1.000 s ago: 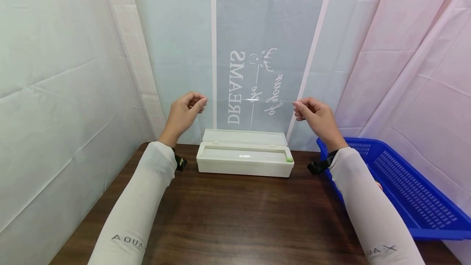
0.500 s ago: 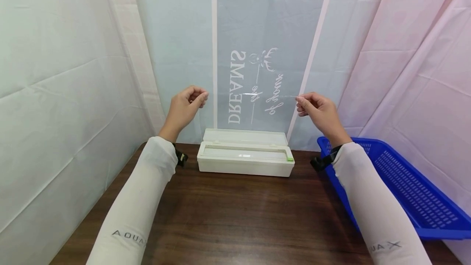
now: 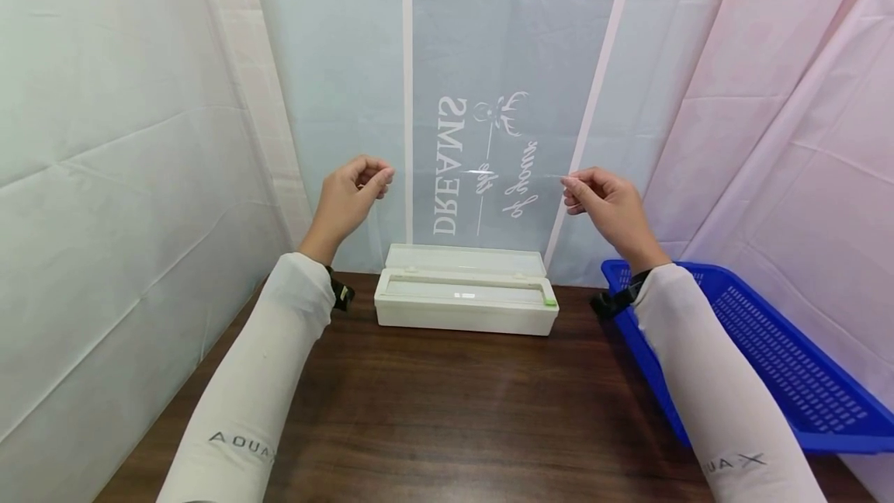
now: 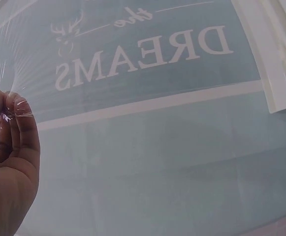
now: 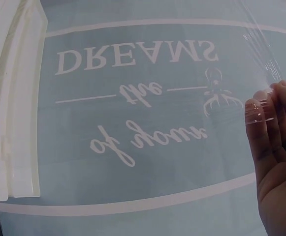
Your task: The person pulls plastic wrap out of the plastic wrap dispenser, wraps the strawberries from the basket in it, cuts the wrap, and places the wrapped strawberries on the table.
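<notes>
Between the hands stretches a sheet of clear cling film, its edge showing as a thin glint in the head view. My left hand pinches one corner of it between thumb and fingers; creases fan out from that pinch in the left wrist view. The opposite corner is pinched by my right hand, and film wraps over its fingertips. Below and between both hands stands a white cling film dispenser. Its lid is raised at the back, and a green slider sits at the right end.
A blue perforated basket stands at the right, partly behind the right forearm. The dispenser rests near the back of the dark wooden table. Behind it hangs a printed cloth, with more cloth along both sides.
Both hands have risen slightly, and the film's edge has gone up with them. They keep their pinch at about the same distance apart. The dispenser has not moved.
</notes>
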`<state>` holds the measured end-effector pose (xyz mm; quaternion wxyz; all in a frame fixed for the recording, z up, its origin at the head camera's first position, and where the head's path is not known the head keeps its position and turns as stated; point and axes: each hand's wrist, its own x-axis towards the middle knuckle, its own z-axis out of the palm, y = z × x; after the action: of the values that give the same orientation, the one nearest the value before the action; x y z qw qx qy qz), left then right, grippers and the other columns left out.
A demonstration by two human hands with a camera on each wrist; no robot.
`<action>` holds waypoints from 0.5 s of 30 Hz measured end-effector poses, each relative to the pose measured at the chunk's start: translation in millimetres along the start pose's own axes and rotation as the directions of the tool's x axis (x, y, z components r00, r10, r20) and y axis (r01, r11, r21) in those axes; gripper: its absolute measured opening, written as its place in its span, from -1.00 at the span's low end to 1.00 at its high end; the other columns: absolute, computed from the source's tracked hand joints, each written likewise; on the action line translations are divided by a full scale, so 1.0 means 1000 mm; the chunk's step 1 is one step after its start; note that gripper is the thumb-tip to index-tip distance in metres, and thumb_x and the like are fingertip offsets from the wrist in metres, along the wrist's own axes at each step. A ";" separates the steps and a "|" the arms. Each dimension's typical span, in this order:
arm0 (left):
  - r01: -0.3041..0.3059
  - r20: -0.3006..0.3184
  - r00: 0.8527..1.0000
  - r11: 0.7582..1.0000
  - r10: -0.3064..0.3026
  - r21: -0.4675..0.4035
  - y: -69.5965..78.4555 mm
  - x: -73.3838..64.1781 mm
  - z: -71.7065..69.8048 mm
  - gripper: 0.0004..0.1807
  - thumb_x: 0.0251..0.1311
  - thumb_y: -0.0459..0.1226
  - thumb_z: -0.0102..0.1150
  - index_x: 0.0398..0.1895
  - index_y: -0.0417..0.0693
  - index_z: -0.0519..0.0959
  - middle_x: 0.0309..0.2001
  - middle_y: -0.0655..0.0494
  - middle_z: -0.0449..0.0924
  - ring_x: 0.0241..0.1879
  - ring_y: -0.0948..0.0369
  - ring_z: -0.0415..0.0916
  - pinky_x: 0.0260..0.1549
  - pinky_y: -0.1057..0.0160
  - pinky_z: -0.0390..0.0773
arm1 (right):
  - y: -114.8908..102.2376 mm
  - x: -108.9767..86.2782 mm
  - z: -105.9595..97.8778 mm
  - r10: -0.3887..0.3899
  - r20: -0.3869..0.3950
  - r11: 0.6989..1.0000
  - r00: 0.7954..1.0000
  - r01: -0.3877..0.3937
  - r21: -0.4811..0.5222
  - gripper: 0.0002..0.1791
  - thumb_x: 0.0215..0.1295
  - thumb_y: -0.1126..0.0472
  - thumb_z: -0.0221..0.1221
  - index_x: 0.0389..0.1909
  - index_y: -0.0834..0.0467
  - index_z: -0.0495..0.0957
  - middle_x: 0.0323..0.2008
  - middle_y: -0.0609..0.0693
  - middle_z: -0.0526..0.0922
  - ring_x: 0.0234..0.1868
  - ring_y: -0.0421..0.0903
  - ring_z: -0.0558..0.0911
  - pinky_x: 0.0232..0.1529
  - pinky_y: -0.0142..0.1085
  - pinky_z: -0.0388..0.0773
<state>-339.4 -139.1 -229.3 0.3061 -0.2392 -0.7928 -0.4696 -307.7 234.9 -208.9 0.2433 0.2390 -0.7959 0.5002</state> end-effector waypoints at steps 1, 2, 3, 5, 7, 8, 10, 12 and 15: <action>0.000 0.000 1.000 1.000 0.000 -0.004 0.001 0.000 0.000 -0.74 0.26 -0.05 0.08 -0.22 -0.03 0.57 -0.38 0.14 0.58 -0.40 0.22 0.54 -0.32 0.12 0.62 | -0.001 0.000 0.000 -0.001 -0.002 1.000 1.000 0.001 -0.001 -0.75 0.31 0.16 0.11 -0.23 0.30 0.57 -0.39 0.21 0.59 -0.36 0.01 0.58 -0.34 -0.44 0.63; 0.003 0.001 1.000 1.000 -0.003 -0.005 0.001 0.001 -0.001 -0.74 0.26 -0.05 0.08 -0.22 -0.02 0.57 -0.38 0.14 0.58 -0.40 0.24 0.53 -0.31 0.11 0.62 | -0.002 0.001 0.000 -0.005 -0.003 1.000 1.000 0.005 0.000 -0.75 0.31 0.16 0.12 -0.23 0.30 0.56 -0.38 0.23 0.58 -0.36 0.02 0.59 -0.34 -0.43 0.63; 0.002 0.001 1.000 1.000 -0.002 -0.008 0.001 0.001 -0.001 -0.74 0.26 -0.05 0.08 -0.22 -0.03 0.57 -0.38 0.14 0.58 -0.40 0.26 0.53 -0.31 0.09 0.62 | -0.002 0.001 0.000 -0.008 -0.003 1.000 1.000 0.008 -0.001 -0.74 0.31 0.16 0.12 -0.23 0.31 0.56 -0.38 0.25 0.58 -0.36 0.03 0.58 -0.34 -0.43 0.63; 0.004 0.002 1.000 1.000 -0.004 -0.010 0.002 0.001 -0.002 -0.72 0.25 -0.04 0.08 -0.21 -0.04 0.58 -0.37 0.13 0.58 -0.40 0.29 0.52 -0.29 0.09 0.62 | -0.004 0.001 -0.001 -0.010 0.000 1.000 1.000 0.010 0.002 -0.74 0.31 0.17 0.12 -0.22 0.32 0.56 -0.36 0.28 0.58 -0.35 0.04 0.58 -0.34 -0.44 0.63; 0.004 0.002 1.000 1.000 -0.004 -0.009 0.003 0.002 -0.002 -0.71 0.25 -0.03 0.08 -0.21 -0.05 0.58 -0.37 0.13 0.58 -0.40 0.30 0.52 -0.30 0.11 0.62 | -0.005 0.001 -0.001 -0.011 0.006 1.000 1.000 0.011 -0.005 -0.74 0.31 0.17 0.11 -0.21 0.32 0.56 -0.35 0.30 0.57 -0.33 0.07 0.57 -0.34 -0.45 0.62; 0.006 0.002 1.000 1.000 -0.006 -0.006 0.003 0.003 -0.003 -0.70 0.25 -0.02 0.07 -0.21 -0.04 0.58 -0.37 0.14 0.58 -0.40 0.31 0.52 -0.30 0.15 0.62 | -0.006 0.001 -0.002 -0.010 0.006 1.000 1.000 0.010 -0.007 -0.74 0.31 0.16 0.10 -0.20 0.32 0.56 -0.34 0.30 0.57 -0.32 0.09 0.57 -0.33 -0.45 0.62; 0.007 0.001 1.000 1.000 -0.007 -0.003 0.004 0.003 -0.004 -0.69 0.25 0.00 0.07 -0.20 -0.03 0.58 -0.37 0.14 0.58 -0.40 0.30 0.52 -0.31 0.19 0.62 | -0.008 0.001 -0.002 -0.004 0.005 1.000 1.000 0.005 -0.013 -0.73 0.32 0.15 0.10 -0.19 0.31 0.56 -0.35 0.28 0.57 -0.32 0.10 0.57 -0.33 -0.46 0.62; 0.006 -0.002 1.000 1.000 -0.006 -0.005 0.005 0.004 -0.005 -0.69 0.25 0.00 0.07 -0.21 -0.02 0.57 -0.37 0.14 0.58 -0.39 0.28 0.53 -0.32 0.22 0.61 | -0.009 0.002 -0.003 -0.005 -0.002 1.000 1.000 0.005 -0.022 -0.73 0.31 0.14 0.10 -0.19 0.30 0.56 -0.35 0.26 0.58 -0.32 0.10 0.58 -0.33 -0.46 0.62; 0.007 -0.005 1.000 1.000 -0.007 0.003 0.008 0.005 -0.005 -0.67 0.26 0.00 0.06 -0.19 -0.05 0.58 -0.36 0.12 0.58 -0.38 0.26 0.53 -0.32 0.22 0.61 | -0.011 0.003 -0.004 -0.011 -0.013 1.000 1.000 0.011 -0.028 -0.73 0.31 0.13 0.11 -0.20 0.28 0.57 -0.39 0.18 0.60 -0.35 0.01 0.60 -0.34 -0.46 0.62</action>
<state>-336.6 -140.1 -218.9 0.3066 -0.2350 -0.7935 -0.4702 -302.5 233.5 -197.7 0.2545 0.2366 -0.7999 0.4892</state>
